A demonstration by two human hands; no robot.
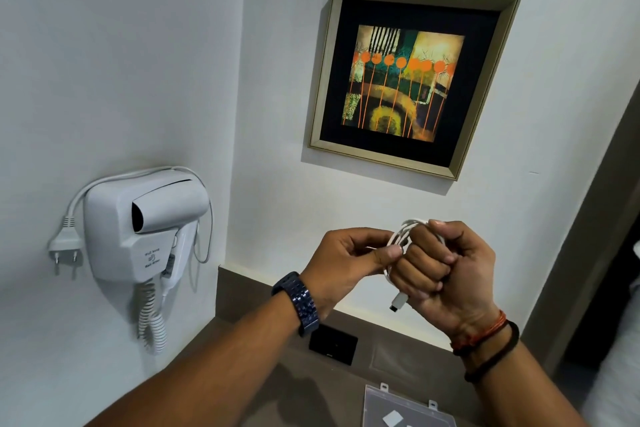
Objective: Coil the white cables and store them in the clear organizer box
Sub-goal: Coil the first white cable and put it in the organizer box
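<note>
A white cable [401, 234] is looped in several turns around the fingers of my right hand [446, 267], which is clenched on the coil in front of the wall. One end with a white plug [399, 302] hangs below that fist. My left hand [349, 260] pinches a strand of the same cable between thumb and forefinger, right beside the coil. The clear organizer box [405, 407] lies on the grey counter at the bottom edge of the view, partly cut off, with a small white piece inside it.
A white wall-mounted hair dryer [145, 229] with a curly cord and a loose plug hangs on the left wall. A framed picture [412, 80] hangs above my hands. A black socket plate [333, 343] sits in the counter's back panel.
</note>
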